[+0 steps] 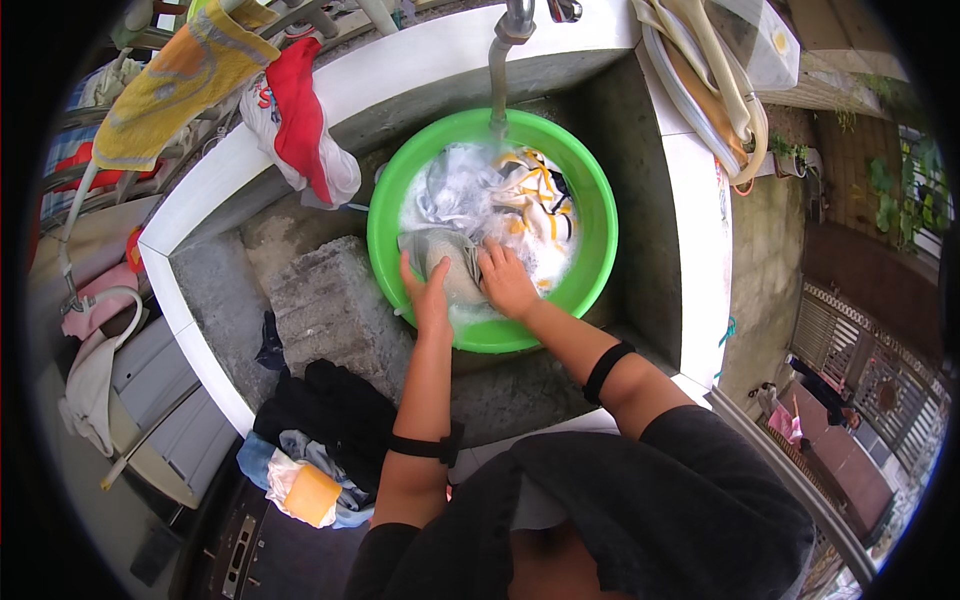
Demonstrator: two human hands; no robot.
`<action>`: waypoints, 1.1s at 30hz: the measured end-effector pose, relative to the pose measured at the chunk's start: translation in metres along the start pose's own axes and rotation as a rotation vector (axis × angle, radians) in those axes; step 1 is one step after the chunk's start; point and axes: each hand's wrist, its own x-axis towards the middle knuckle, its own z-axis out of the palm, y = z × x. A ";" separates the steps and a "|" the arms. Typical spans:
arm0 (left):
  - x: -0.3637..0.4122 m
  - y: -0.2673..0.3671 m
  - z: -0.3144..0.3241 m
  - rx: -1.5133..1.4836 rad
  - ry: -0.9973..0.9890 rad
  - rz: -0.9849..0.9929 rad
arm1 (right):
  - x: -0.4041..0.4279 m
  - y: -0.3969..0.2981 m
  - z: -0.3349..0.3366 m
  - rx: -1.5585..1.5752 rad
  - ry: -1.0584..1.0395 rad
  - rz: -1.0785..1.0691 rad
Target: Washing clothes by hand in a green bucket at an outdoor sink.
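A green plastic basin [604,225] full of suds stands in a concrete sink, under a metal faucet pipe [498,71]. A wet grey mesh cloth [450,262] lies in the near left part of the basin. My left hand [428,289] is at its left and near side, thumb and fingers apart. My right hand [507,276] touches its right edge with bent fingers; whether the fingers grip the cloth cannot be told. Behind them, a pale grey garment [454,184] and a white garment with yellow and black trim [536,199] soak in the foam.
A concrete block [330,300] is left of the basin. Dark clothes [330,412] lie at the near left corner. A red and white cloth [304,124] drapes over the white tiled rim [405,71]. Coiled hoses [720,97] lie on the right rim.
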 end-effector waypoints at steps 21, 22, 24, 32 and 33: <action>0.058 -0.076 -0.042 -0.884 -0.864 -0.165 | -0.014 -0.106 -0.068 0.638 -0.100 -0.056; 0.059 -0.081 -0.043 -0.885 -0.863 -0.170 | -0.012 -0.109 -0.071 0.524 -0.110 -0.041; 0.048 -0.081 -0.027 -0.820 -0.757 -0.116 | -0.007 -0.107 -0.077 0.395 -0.114 -0.009; 0.035 -0.069 0.002 -0.898 -0.922 0.322 | 0.026 -0.103 -0.056 0.097 0.040 -0.016; 0.029 -0.066 0.014 -1.156 -1.117 0.418 | 0.030 -0.102 -0.057 0.096 0.041 -0.015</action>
